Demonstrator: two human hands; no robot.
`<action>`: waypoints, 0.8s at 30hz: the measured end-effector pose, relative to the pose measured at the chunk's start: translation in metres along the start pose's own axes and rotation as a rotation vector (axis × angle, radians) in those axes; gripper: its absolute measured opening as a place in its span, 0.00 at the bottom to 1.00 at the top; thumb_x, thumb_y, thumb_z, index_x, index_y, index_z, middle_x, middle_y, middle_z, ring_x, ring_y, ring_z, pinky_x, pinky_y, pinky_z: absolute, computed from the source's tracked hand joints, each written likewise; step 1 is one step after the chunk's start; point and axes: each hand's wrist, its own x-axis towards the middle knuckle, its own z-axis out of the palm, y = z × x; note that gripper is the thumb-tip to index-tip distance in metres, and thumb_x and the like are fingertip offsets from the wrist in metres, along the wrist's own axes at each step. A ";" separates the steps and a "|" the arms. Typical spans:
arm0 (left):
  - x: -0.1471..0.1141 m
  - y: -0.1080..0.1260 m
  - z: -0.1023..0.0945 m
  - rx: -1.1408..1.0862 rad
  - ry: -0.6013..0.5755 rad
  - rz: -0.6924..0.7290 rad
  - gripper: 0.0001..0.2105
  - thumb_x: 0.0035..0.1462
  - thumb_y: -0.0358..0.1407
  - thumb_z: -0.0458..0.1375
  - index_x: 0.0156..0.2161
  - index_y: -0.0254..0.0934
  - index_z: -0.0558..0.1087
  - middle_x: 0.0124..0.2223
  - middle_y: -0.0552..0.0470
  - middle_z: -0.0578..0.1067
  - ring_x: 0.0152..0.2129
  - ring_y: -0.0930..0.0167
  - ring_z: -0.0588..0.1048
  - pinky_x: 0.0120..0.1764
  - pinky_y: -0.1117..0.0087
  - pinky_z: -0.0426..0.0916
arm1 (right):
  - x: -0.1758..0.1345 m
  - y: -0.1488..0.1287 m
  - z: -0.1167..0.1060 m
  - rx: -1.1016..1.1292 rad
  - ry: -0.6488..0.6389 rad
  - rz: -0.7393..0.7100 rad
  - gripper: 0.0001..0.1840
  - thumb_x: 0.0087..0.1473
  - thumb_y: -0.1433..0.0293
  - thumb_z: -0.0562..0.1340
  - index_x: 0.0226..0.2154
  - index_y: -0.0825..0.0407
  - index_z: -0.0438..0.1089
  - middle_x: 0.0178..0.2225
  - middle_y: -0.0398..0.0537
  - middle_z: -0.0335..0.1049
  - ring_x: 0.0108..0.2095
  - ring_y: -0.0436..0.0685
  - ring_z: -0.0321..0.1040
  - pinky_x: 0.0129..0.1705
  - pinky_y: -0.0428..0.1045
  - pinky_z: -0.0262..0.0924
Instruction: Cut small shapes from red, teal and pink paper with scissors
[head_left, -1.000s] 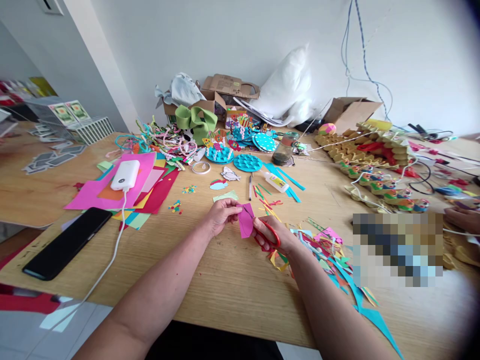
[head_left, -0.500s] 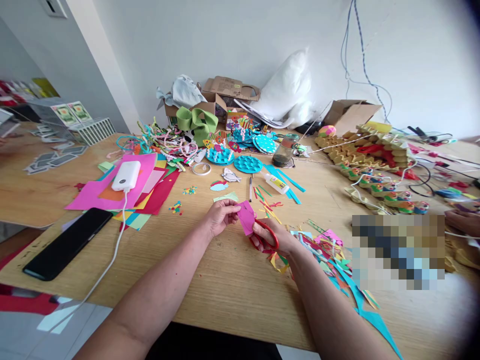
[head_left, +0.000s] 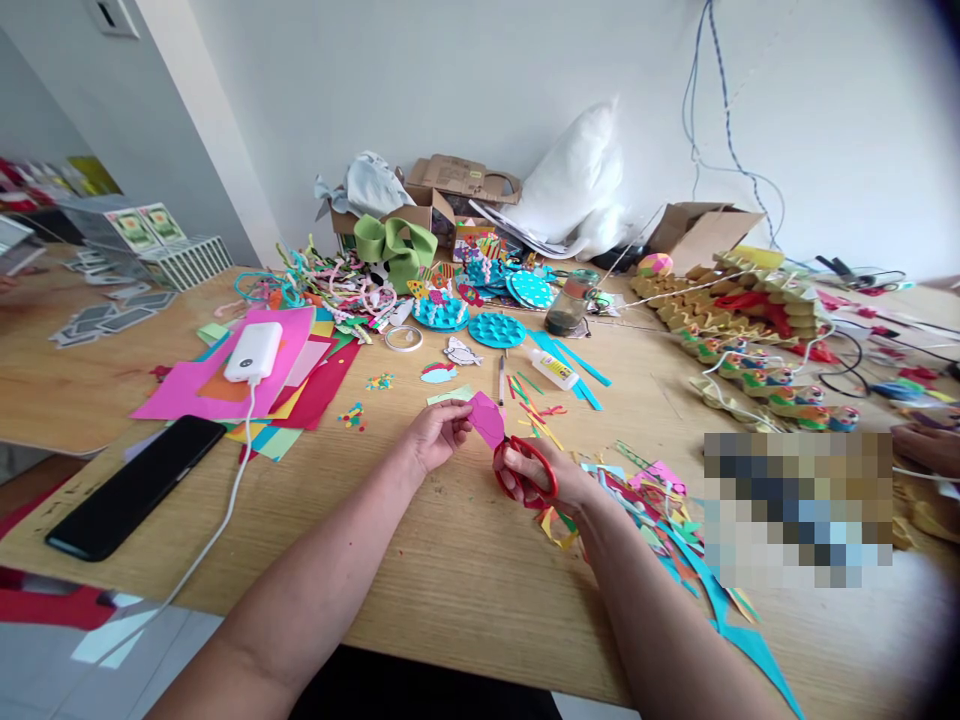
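Between thumb and fingers, my left hand (head_left: 441, 434) pinches a small piece of magenta paper (head_left: 486, 418) with a dark line drawn on it. My right hand (head_left: 534, 472) is closed around red-handled scissors (head_left: 553, 482), their blades at the paper's lower right edge and mostly hidden. Just beyond the paper are a light green paper strip (head_left: 450, 396), a pen (head_left: 501, 380) and a white glue bottle (head_left: 555, 368) lying on its side. A light blue and red paper fish (head_left: 438, 372) and a white outlined fish (head_left: 462, 352) lie farther back.
Colourful paper scraps (head_left: 660, 510) lie beside my right forearm. On the left are a black phone (head_left: 135, 486), a white power bank (head_left: 253, 352) with its cable, and coloured sheets (head_left: 180, 384). A glass jar (head_left: 571, 304) and egg cartons (head_left: 750, 300) stand farther back. Another person's hand (head_left: 926, 448) shows at right.
The magenta paper has turned and shifted slightly left and up in my left hand. The right thumb no longer overlaps it, and the scissors have tilted at its lower edge.
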 end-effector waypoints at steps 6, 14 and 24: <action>-0.004 -0.003 0.004 0.115 -0.038 0.028 0.05 0.47 0.23 0.61 0.28 0.31 0.70 0.20 0.54 0.73 0.15 0.78 0.71 0.17 0.82 0.63 | 0.003 -0.001 0.001 -0.024 0.028 0.077 0.24 0.39 0.52 0.69 0.21 0.54 0.63 0.15 0.39 0.63 0.13 0.44 0.57 0.14 0.39 0.47; -0.006 -0.004 0.005 0.146 -0.069 0.051 0.07 0.44 0.25 0.62 0.29 0.32 0.68 0.21 0.54 0.73 0.15 0.78 0.72 0.18 0.81 0.64 | 0.004 0.000 0.000 -0.078 0.028 0.112 0.20 0.37 0.59 0.71 0.24 0.55 0.65 0.16 0.37 0.63 0.14 0.43 0.56 0.15 0.40 0.48; -0.009 -0.006 0.006 0.244 -0.153 0.065 0.10 0.41 0.28 0.65 0.28 0.33 0.66 0.21 0.53 0.74 0.15 0.75 0.73 0.20 0.78 0.67 | 0.004 0.000 0.000 -0.036 0.024 0.088 0.19 0.36 0.61 0.71 0.22 0.55 0.64 0.15 0.37 0.63 0.14 0.44 0.56 0.14 0.40 0.48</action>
